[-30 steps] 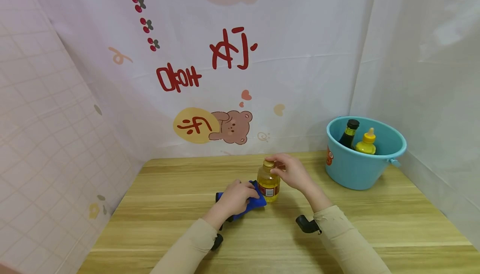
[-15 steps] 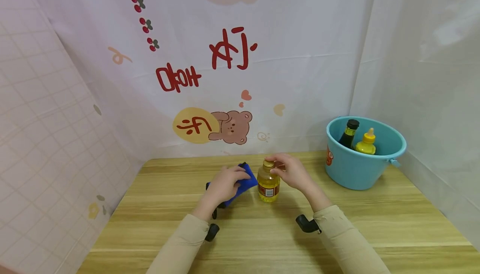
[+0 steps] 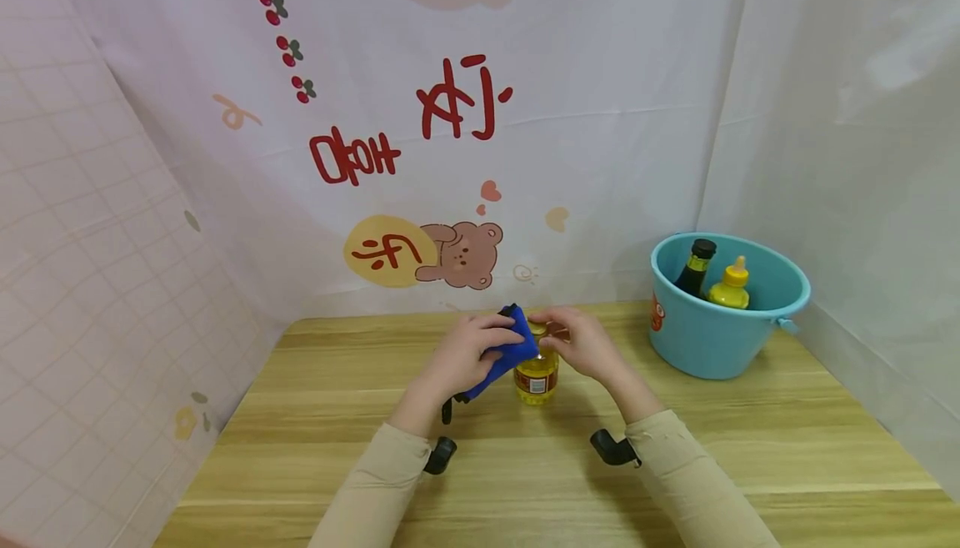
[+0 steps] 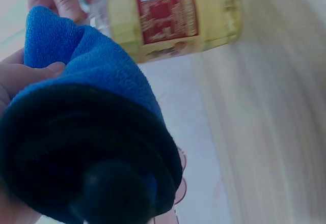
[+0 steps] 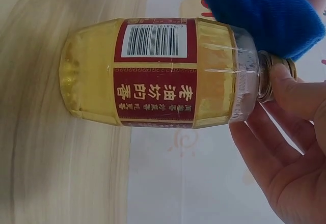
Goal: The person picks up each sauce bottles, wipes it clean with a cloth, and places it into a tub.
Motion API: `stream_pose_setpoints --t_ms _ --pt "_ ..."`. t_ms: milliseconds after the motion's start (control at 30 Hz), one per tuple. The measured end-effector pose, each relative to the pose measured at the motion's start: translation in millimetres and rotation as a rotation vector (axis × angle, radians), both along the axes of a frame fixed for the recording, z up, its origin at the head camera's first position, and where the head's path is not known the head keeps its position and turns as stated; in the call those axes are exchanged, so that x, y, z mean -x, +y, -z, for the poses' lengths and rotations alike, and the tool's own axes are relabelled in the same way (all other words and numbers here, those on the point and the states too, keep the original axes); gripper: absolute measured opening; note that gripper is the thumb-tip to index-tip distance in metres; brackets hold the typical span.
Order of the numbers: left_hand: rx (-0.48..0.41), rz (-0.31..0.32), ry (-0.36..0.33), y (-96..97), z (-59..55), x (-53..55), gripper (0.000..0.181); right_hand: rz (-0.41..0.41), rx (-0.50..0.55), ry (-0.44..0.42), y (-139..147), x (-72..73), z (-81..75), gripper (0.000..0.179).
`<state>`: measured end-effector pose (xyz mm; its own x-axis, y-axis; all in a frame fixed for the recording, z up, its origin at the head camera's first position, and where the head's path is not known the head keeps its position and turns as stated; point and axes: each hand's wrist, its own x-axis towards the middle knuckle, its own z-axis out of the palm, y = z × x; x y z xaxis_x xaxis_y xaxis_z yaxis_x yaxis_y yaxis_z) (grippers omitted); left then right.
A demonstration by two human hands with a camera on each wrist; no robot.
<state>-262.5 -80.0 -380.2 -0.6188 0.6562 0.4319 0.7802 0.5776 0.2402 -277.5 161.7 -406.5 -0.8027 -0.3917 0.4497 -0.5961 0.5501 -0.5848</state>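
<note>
A bottle of yellow cooking oil [image 3: 536, 384] stands upright on the wooden table, its red label [image 5: 155, 89] with a barcode plain in the right wrist view. My right hand [image 3: 583, 344] pinches the golden cap [image 5: 283, 66] between thumb and fingers. In my left hand [image 3: 463, 354] I grip a folded blue cloth [image 3: 516, 351] with a black edge. The cloth lies against the left of the bottle's neck and shoulder, hiding part of them in the head view. Up close, the left wrist view shows its terry-like surface and dark rolled edge.
A light blue bucket [image 3: 720, 352] stands at the back right, holding a dark bottle with a black cap [image 3: 697, 266] and a yellow squeeze bottle [image 3: 731, 291]. Behind the wooden table [image 3: 780, 456] hangs a white printed curtain [image 3: 600, 114].
The left hand first drew the cloth leftward and away from the bottle, then brought it back right and higher, up to the neck. The right hand and the bottle stayed in place.
</note>
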Motion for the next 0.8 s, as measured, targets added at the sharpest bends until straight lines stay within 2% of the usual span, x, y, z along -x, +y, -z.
stream_pose_setpoints --t_ms 100,400,667,800 --pt "0.005 -0.003 -0.007 2.7 4.5 -1.0 0.034 -0.003 -0.002 0.012 -0.7 -0.3 -0.2 0.034" --pt "0.034 -0.016 0.034 4.7 7.7 -8.0 0.033 0.006 -0.015 0.008 0.2 0.5 0.2 0.032" --pt "-0.002 -0.032 0.049 1.1 20.2 -13.3 0.034 -0.002 0.000 0.014 -0.5 -0.4 0.7 0.033" --pt "-0.028 -0.028 0.080 -0.4 24.0 -16.8 0.032 0.001 -0.001 0.008 -0.4 -0.7 1.0 0.032"
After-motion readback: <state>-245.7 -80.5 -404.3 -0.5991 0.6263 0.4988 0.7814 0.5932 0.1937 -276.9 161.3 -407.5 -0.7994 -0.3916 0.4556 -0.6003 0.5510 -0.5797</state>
